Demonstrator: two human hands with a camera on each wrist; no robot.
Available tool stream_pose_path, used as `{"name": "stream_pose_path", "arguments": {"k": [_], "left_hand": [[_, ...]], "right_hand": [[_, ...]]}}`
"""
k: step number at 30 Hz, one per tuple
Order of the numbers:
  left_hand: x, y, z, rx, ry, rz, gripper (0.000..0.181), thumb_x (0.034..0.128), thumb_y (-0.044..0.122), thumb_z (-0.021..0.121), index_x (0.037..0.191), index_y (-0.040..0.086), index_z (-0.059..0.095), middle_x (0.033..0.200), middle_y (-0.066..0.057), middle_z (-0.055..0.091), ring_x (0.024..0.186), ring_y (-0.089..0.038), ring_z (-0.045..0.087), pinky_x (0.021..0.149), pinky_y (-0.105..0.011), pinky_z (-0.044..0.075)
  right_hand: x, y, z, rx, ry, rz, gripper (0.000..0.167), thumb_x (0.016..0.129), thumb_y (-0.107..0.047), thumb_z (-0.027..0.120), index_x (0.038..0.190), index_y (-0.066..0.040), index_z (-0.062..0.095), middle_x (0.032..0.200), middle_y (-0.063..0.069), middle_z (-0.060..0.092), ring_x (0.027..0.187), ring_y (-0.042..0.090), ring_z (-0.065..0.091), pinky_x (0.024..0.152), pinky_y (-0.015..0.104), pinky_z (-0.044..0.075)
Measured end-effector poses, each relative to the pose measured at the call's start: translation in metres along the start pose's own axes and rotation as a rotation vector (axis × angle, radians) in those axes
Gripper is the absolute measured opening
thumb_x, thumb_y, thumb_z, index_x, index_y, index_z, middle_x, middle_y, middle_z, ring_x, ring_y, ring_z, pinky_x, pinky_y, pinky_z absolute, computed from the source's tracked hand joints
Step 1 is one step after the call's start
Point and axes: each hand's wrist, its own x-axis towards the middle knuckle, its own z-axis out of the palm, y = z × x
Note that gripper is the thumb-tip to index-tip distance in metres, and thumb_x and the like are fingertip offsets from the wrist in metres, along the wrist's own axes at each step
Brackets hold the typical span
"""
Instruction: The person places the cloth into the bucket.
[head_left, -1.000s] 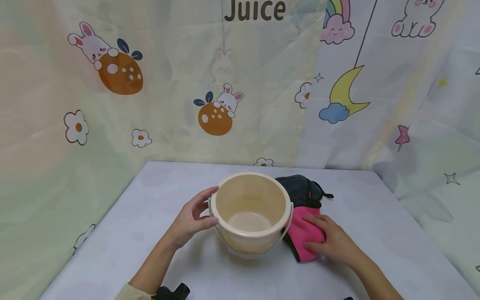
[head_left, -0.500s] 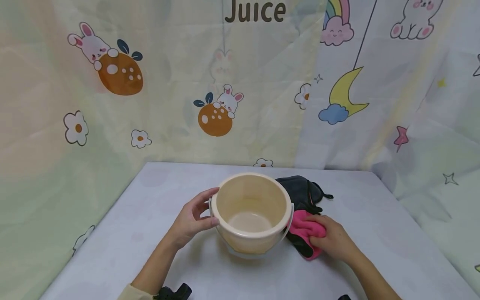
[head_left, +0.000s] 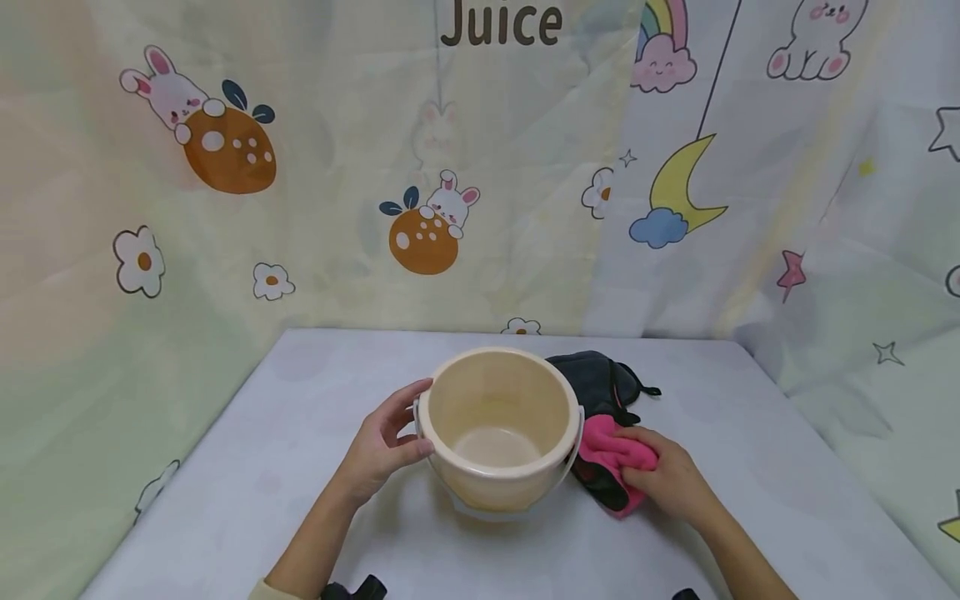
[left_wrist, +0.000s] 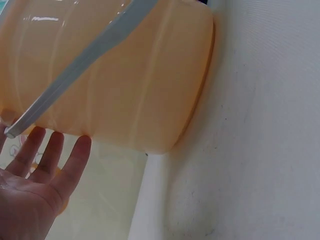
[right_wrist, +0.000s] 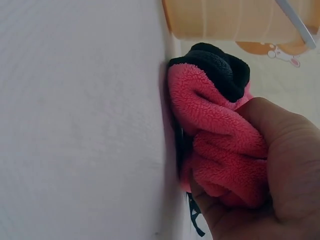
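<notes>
A cream bucket (head_left: 501, 492) with a thin pale handle (left_wrist: 95, 52) stands on the white table. My left hand (head_left: 382, 450) rests against its left side, thumb at the front near the rim. Fairly straight fingers (left_wrist: 75, 162) touch the wall in the left wrist view. Right of the bucket, a fleecy pink cloth-like piece with black edging (head_left: 613, 446) lies bunched up. Thumb and fingers of my right hand (head_left: 667, 479) pinch it; its folds show closely in the right wrist view. A dark fabric item with a small loop (head_left: 588, 383) lies behind, partly hidden by the bucket.
The white table (head_left: 757, 467) runs back to a hanging printed backdrop (head_left: 337, 167). More printed fabric hangs at the left and right. Black wrist devices (head_left: 360, 588) show at the bottom edge.
The pink piece lay flatter a second ago; my right hand has gathered it into folds, exposing its dark inside at the front. My left hand stays at the bucket. The head view has shifted slightly.
</notes>
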Motion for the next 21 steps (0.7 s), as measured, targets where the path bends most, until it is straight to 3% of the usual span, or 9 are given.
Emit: {"name": "stream_pose_path", "arguments": {"k": [7, 21], "left_hand": [[0.0, 0.001, 0.0, 0.003, 0.006, -0.009, 0.077, 0.0869, 0.017, 0.083, 0.155, 0.014, 0.047, 0.156, -0.015, 0.047, 0.126, -0.023, 0.059, 0.095, -0.034, 0.058], [-0.001, -0.002, 0.001, -0.015, 0.02, -0.001, 0.077, 0.0869, 0.017, 0.083, 0.155, 0.011, 0.046, 0.153, -0.017, 0.049, 0.125, -0.023, 0.058, 0.093, -0.032, 0.058]], "right_hand": [[-0.003, -0.007, -0.006, 0.046, 0.072, -0.032, 0.049, 0.087, -0.009, 0.077, 0.135, -0.013, 0.064, 0.13, 0.022, 0.063, 0.096, 0.028, 0.054, 0.065, 0.03, 0.051], [-0.006, -0.021, -0.028, 0.005, 0.19, -0.103, 0.056, 0.088, -0.012, 0.078, 0.141, -0.009, 0.059, 0.127, 0.023, 0.058, 0.093, 0.03, 0.053, 0.06, 0.029, 0.051]]}}
